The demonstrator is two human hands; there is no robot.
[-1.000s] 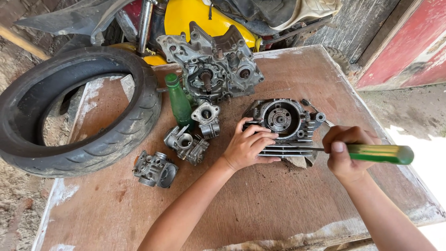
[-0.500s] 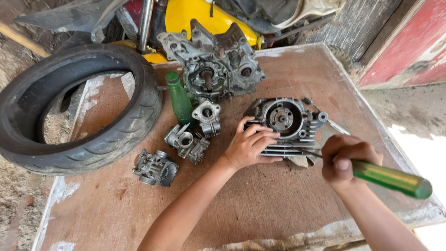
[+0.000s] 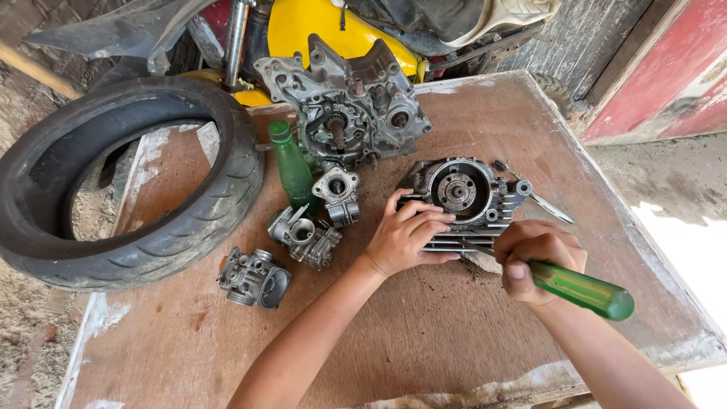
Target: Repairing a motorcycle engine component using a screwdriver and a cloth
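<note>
One head-worn camera looks steeply down, close above the wooden table [image 3: 454,348], facing the parked motorcycle [image 3: 318,26].

I record a translucent green screwdriver handle [image 3: 581,288], a dark green bottle [image 3: 291,168], grey metal engine casings [image 3: 463,198] with grimy black patches, a black tyre [image 3: 121,182], yellow bodywork [image 3: 318,30], and a reddish-brown board [image 3: 424,333] with whitish edges.

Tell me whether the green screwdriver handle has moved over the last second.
Yes. The green screwdriver handle has swung down and away from the finned engine cover, from lying level to slanting toward the table's near right corner, held in the right hand.
</note>
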